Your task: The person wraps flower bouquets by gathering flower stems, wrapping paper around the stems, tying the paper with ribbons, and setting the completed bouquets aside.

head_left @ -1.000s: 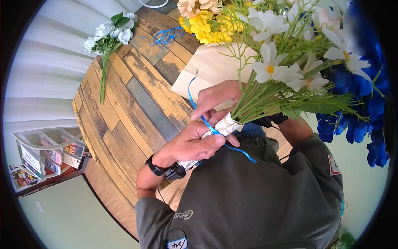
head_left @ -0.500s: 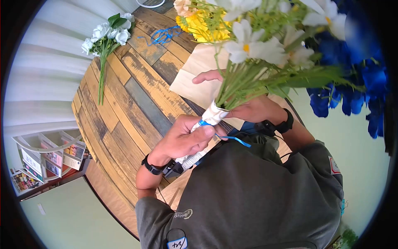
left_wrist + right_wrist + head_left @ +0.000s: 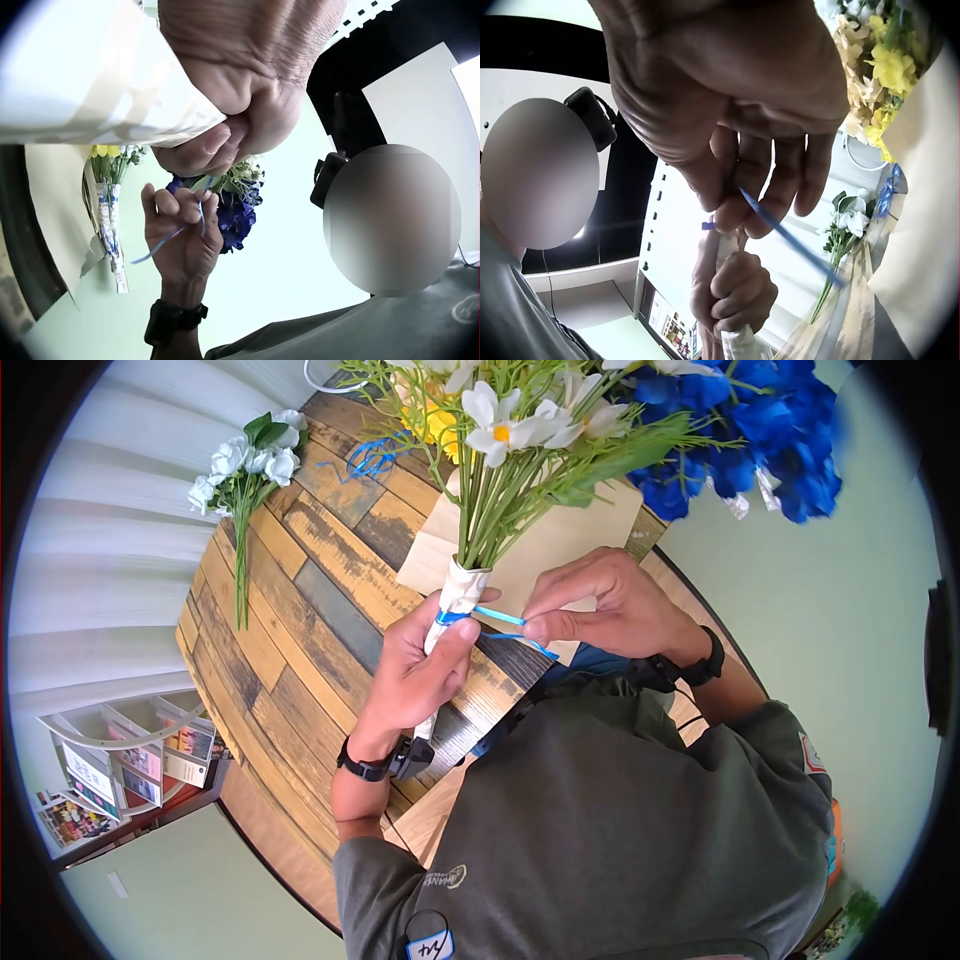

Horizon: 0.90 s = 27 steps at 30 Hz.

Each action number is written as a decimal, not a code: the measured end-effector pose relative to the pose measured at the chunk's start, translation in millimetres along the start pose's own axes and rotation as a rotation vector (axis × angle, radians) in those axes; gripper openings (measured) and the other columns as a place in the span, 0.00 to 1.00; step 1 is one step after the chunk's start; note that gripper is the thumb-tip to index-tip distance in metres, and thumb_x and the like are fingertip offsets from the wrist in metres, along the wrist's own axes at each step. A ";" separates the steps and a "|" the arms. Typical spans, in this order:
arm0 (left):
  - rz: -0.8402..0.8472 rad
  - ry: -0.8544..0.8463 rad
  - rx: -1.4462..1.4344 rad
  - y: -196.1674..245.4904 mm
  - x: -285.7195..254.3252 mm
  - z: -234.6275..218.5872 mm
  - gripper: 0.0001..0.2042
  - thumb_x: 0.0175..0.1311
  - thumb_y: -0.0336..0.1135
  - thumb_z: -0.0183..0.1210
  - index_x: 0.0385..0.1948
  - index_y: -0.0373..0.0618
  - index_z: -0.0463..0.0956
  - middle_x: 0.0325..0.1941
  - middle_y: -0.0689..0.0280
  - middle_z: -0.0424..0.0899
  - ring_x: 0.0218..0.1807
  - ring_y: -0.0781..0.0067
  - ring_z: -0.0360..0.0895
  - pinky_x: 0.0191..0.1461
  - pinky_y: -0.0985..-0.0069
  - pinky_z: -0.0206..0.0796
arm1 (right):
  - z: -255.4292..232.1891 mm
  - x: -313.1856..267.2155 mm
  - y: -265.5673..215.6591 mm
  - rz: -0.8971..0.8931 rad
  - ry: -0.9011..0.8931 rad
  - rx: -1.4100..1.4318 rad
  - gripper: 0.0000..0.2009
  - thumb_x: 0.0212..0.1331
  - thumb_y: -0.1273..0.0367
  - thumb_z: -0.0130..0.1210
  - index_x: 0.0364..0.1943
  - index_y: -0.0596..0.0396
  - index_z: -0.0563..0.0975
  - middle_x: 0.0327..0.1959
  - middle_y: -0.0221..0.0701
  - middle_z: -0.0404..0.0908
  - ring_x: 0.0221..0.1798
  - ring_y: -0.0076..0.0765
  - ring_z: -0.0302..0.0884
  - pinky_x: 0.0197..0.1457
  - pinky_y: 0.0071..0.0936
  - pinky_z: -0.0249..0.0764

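My left hand [image 3: 420,660] grips the white paper-wrapped stem bundle [image 3: 462,582] of a bouquet, thumb lying over the front. White daisy-like flowers [image 3: 495,428] and green stems fan out above the wrap. A blue ribbon [image 3: 455,617] circles the paper just above the left thumb. My right hand [image 3: 615,605], to the right of the bundle, pinches one ribbon end between thumb and forefinger and holds it taut. Another ribbon tail hangs loose below. In the right wrist view the ribbon [image 3: 787,232] sticks out past the pinching fingers, with the left hand [image 3: 739,296] round the wrap beyond.
White roses [image 3: 245,460] lie at the far left of the wooden table [image 3: 300,600]. Loose blue ribbon [image 3: 372,458] curls near the back. Tan paper [image 3: 590,540] lies under the bouquet, yellow flowers [image 3: 432,425] behind it. Blue flowers [image 3: 750,430] stand at upper right.
The bouquet has swung left and more upright in the left hand. My right hand let the ribbon go, passed behind the stems, and now pinches a ribbon end drawn out to the right.
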<state>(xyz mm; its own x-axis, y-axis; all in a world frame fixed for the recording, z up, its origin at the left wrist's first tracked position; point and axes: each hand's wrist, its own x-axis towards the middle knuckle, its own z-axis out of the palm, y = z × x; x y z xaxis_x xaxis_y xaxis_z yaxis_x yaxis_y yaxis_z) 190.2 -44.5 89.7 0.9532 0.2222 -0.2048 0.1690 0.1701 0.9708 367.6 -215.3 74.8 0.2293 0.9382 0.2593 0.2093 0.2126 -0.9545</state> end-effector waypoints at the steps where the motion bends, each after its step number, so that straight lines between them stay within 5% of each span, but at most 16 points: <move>1: 0.000 0.000 0.000 -1.9 1.2 1.1 0.16 0.76 0.37 0.50 0.57 0.38 0.74 0.15 0.79 0.66 0.15 0.92 0.57 0.21 0.86 0.49 | 0.5 -0.1 -4.1 0.020 -0.006 -0.009 0.06 0.60 0.71 0.65 0.37 0.61 0.85 0.26 0.33 0.84 0.29 0.28 0.80 0.36 0.28 0.74; 7: 0.123 0.130 0.309 -14.1 8.9 2.0 0.13 0.73 0.33 0.55 0.56 0.43 0.76 0.18 0.78 0.69 0.19 0.89 0.61 0.23 0.84 0.52 | 5.6 -3.7 -4.8 0.073 0.020 0.094 0.09 0.64 0.67 0.63 0.37 0.60 0.85 0.26 0.31 0.84 0.25 0.19 0.76 0.29 0.22 0.71; 13: 0.228 0.201 0.621 -25.3 11.9 6.2 0.11 0.70 0.31 0.57 0.51 0.42 0.75 0.22 0.64 0.80 0.22 0.79 0.76 0.28 0.77 0.66 | 18.2 2.9 -22.1 0.233 -0.028 0.164 0.08 0.64 0.68 0.61 0.36 0.60 0.85 0.22 0.28 0.82 0.22 0.16 0.73 0.25 0.19 0.68; 15: 0.341 0.204 0.638 -33.4 14.1 7.0 0.13 0.69 0.30 0.58 0.52 0.42 0.74 0.27 0.56 0.84 0.27 0.66 0.85 0.33 0.72 0.73 | 28.3 7.3 -17.4 0.190 -0.014 0.145 0.08 0.64 0.69 0.60 0.35 0.61 0.85 0.21 0.28 0.82 0.22 0.15 0.73 0.24 0.18 0.67; 18: 0.322 0.146 0.633 -36.4 14.7 2.8 0.16 0.65 0.28 0.60 0.54 0.43 0.74 0.28 0.55 0.85 0.31 0.52 0.86 0.35 0.67 0.75 | 36.3 13.1 -20.3 0.209 -0.032 0.140 0.08 0.64 0.70 0.59 0.35 0.61 0.85 0.22 0.28 0.83 0.23 0.16 0.74 0.26 0.18 0.69; 24: 0.374 0.029 0.826 -38.8 11.2 0.1 0.15 0.56 0.24 0.60 0.46 0.43 0.76 0.25 0.60 0.85 0.31 0.52 0.84 0.37 0.66 0.75 | 46.2 29.0 -26.4 0.171 -0.035 0.197 0.08 0.66 0.70 0.59 0.35 0.62 0.84 0.24 0.29 0.84 0.25 0.16 0.76 0.28 0.18 0.71; 27: 0.270 0.036 0.634 -60.0 9.6 -7.6 0.09 0.54 0.24 0.59 0.38 0.42 0.78 0.27 0.58 0.84 0.33 0.52 0.84 0.40 0.64 0.74 | 47.1 33.9 -35.8 0.185 -0.025 0.180 0.09 0.67 0.71 0.58 0.34 0.63 0.84 0.26 0.30 0.84 0.25 0.17 0.76 0.28 0.19 0.72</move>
<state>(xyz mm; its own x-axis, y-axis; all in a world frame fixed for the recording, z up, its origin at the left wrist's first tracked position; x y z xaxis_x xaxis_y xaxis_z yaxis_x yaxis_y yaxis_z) 187.3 -45.2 28.5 0.9755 0.2115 0.0614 0.0508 -0.4873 0.8718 323.1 -178.3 110.8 0.2237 0.9716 0.0766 -0.0074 0.0803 -0.9967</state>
